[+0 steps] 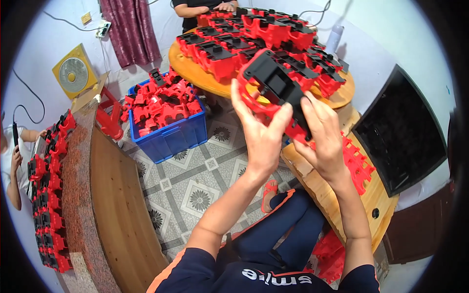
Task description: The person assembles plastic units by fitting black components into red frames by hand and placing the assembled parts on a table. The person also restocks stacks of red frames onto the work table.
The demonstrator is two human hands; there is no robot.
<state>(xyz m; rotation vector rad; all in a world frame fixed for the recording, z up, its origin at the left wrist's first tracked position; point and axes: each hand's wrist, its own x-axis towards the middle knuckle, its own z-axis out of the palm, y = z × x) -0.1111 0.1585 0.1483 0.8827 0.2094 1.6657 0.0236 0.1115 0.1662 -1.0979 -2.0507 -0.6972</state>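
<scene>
I hold one red and black plastic part point(273, 90) up in front of me with both hands. My left hand point(261, 134) grips its red rim from the left and below. My right hand point(322, 136) presses on the black insert at the right side, fingers spread over it. Behind the part, a round wooden table point(195, 78) carries several assembled red and black parts point(254, 41) in rows. More red parts point(359, 166) lie on a lower wooden table point(337, 205) at my right.
A blue crate point(171, 136) full of red parts stands on the tiled floor. A long stone-topped counter point(73, 185) at left holds a row of red parts. Another person's hands point(215, 7) work at the far table; a person sits at far left. A dark screen point(405, 132) leans at right.
</scene>
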